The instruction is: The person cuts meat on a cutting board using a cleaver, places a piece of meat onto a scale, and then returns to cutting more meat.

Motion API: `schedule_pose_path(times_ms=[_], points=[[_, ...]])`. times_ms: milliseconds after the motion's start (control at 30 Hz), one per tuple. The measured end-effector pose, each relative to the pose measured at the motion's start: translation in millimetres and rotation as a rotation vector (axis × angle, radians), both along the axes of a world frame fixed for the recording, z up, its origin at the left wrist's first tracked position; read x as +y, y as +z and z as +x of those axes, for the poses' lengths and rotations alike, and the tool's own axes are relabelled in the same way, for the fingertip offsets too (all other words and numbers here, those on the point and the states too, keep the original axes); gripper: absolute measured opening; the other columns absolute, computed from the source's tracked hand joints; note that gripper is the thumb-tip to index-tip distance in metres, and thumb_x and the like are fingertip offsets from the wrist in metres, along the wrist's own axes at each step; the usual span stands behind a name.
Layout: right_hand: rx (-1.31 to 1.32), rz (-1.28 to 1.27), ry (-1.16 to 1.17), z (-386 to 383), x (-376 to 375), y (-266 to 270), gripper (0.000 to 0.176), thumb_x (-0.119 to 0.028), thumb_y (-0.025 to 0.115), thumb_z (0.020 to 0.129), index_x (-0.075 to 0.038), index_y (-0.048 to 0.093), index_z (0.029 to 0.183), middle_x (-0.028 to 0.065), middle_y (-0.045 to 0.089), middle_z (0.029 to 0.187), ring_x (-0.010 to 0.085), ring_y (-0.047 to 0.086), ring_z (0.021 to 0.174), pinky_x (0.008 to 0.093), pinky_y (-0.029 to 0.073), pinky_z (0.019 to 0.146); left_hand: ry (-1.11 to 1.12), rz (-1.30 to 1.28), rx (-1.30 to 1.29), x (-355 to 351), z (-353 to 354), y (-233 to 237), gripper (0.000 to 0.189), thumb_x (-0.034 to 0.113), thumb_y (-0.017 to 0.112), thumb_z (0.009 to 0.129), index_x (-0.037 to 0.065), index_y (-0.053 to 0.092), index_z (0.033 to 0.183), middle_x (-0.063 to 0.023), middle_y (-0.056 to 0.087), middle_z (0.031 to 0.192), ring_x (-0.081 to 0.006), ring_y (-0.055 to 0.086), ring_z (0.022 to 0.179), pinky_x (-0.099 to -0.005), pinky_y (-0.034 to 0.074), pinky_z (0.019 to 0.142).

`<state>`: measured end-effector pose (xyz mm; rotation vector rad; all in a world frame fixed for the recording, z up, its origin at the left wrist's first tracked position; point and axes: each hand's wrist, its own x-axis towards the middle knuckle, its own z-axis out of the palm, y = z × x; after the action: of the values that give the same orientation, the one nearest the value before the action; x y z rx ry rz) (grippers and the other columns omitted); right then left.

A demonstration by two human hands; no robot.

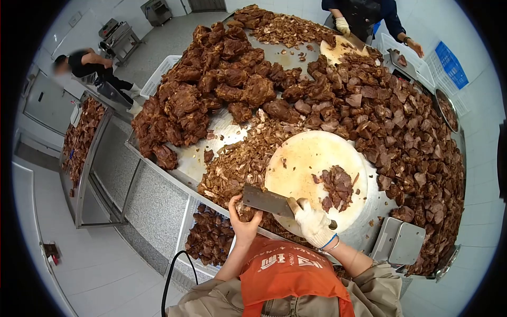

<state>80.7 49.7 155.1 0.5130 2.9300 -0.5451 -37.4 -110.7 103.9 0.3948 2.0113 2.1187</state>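
My right hand (312,222), in a white knit glove, grips the handle of a cleaver (266,201). The cleaver's broad blade points left, past the near left edge of a round cutting board (296,158). Just under the blade, the bare fingers and thumb of my left hand (244,224) curl around a chunk of brown cooked meat (246,213), partly hidden by the blade. Sliced meat (338,187) lies in a small pile on the board's right side. Shredded scraps (235,166) are heaped along the board's left.
Large meat chunks (185,95) are piled at far left; cut pieces (401,127) cover the right. A metal scale (400,240) stands near right. Below the table edge sits a crate of meat (208,238). A co-worker (364,18) handles a knife at another board; another person (90,66) stands left.
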Motion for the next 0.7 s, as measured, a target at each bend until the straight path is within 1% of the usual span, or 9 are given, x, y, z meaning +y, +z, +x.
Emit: schedule_pose_path(times_ms=[100,133,200,233,433,533,567,667,700], points=[[0.014,0.06,0.014,-20,10,-21,0.042,-0.011,0.046,0.09,-0.014,0.044,0.131,0.0147,0.053,0.11,0.0345,0.066,0.064,0.0434,0.053,0.051,0.013,-0.005,-0.067,-7,-6,-5,0.06,-0.002,0.071,0.074,0.005,0.042,0.126,-0.0059,0.055,0.111,-0.0161,0.055,0.104,-0.0302,0.045,0.09],[-0.039,0.1,-0.079,-35,14,-26,0.037,-0.008,0.05,0.086,-0.014,0.051,0.123,0.0108,0.056,0.101,0.03,0.065,0.068,0.0387,0.054,0.054,0.017,0.019,-0.125,-10,-9,1,0.06,-0.004,0.069,0.075,0.005,0.041,0.127,-0.0076,0.054,0.113,-0.0168,0.056,0.103,-0.0307,0.047,0.089],[0.256,-0.043,-0.092,-31,32,-60,0.035,-0.007,0.053,0.085,-0.014,0.052,0.119,0.0098,0.056,0.093,0.028,0.064,0.066,0.0387,0.053,0.052,0.036,0.051,-0.105,-16,-18,-3,0.059,-0.007,0.066,0.076,0.006,0.04,0.127,-0.0089,0.054,0.115,-0.0178,0.057,0.101,-0.0312,0.049,0.088],[0.34,-0.03,-0.086,-31,30,-48,0.035,-0.008,0.053,0.086,-0.016,0.054,0.12,0.0091,0.056,0.091,0.0266,0.062,0.062,0.0374,0.05,0.048,0.054,0.047,-0.1,-19,-21,-1,0.059,-0.007,0.066,0.076,0.006,0.04,0.127,-0.0089,0.054,0.115,-0.0178,0.057,0.101,-0.0312,0.049,0.088],[0.145,-0.209,0.081,-25,-21,32,0.042,-0.011,0.058,0.086,-0.01,0.052,0.128,0.0104,0.054,0.098,0.0269,0.062,0.064,0.035,0.051,0.051,0.092,0.127,-0.179,-20,-22,-13,0.062,-0.003,0.07,0.073,0.006,0.039,0.127,-0.008,0.052,0.116,-0.0178,0.055,0.104,-0.0305,0.046,0.091],[0.287,-0.264,0.113,-20,-28,17,0.042,-0.011,0.058,0.086,-0.01,0.053,0.127,0.0092,0.053,0.1,0.0241,0.062,0.064,0.0324,0.049,0.049,0.104,-0.005,0.064,-16,-21,-12,0.065,-0.001,0.071,0.071,0.005,0.039,0.127,-0.0097,0.048,0.121,-0.0192,0.051,0.11,-0.0326,0.042,0.096],[0.284,-0.265,0.11,-16,-27,17,0.042,-0.011,0.058,0.086,-0.01,0.053,0.127,0.0092,0.053,0.1,0.0241,0.062,0.064,0.0324,0.049,0.049,0.096,0.005,-0.022,-17,-20,-8,0.067,-0.001,0.072,0.069,0.006,0.039,0.127,-0.0107,0.045,0.125,-0.0204,0.048,0.115,-0.0337,0.039,0.1],[0.236,-0.137,0.142,-8,-25,20,0.039,-0.014,0.056,0.087,-0.011,0.053,0.126,0.008,0.054,0.099,0.0201,0.061,0.063,0.0317,0.048,0.047,0.089,-0.074,0.136,-19,-19,-17,0.068,0.0,0.073,0.068,0.006,0.039,0.127,-0.0101,0.045,0.123,-0.0202,0.049,0.114,-0.0331,0.039,0.099],[0.272,0.025,0.183,-12,-25,19,0.039,-0.014,0.055,0.087,-0.011,0.053,0.126,0.0063,0.055,0.097,0.0176,0.059,0.06,0.031,0.046,0.046,0.094,-0.1,0.114,-17,-18,-12,0.067,0.0,0.073,0.068,0.005,0.039,0.126,-0.0099,0.046,0.121,-0.0195,0.049,0.112,-0.0322,0.041,0.097]])
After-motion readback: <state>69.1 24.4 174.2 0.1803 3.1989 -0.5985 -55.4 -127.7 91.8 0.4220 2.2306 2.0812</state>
